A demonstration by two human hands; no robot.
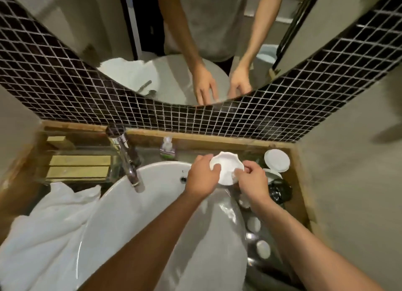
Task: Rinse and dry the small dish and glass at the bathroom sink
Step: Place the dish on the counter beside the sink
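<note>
One small white scalloped dish [226, 169] is held over the sink [121, 214], left hand [201, 177] and right hand [250, 178] each with a closed grip on it.

Dim, warm light; strong wide-angle bending at the edges, slight blur throughout.

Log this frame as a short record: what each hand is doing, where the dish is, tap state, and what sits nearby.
left hand: left hand holds the small white dish by its left rim
right hand: right hand pinches the dish's right edge
dish position: held up above the far right rim of the sink
tap: tap at the left, no water stream visible
towel: white towel heaped left of the sink
right counter: round white lid, dark jar, small items too blurred to name
glass: cannot pick it out
</note>
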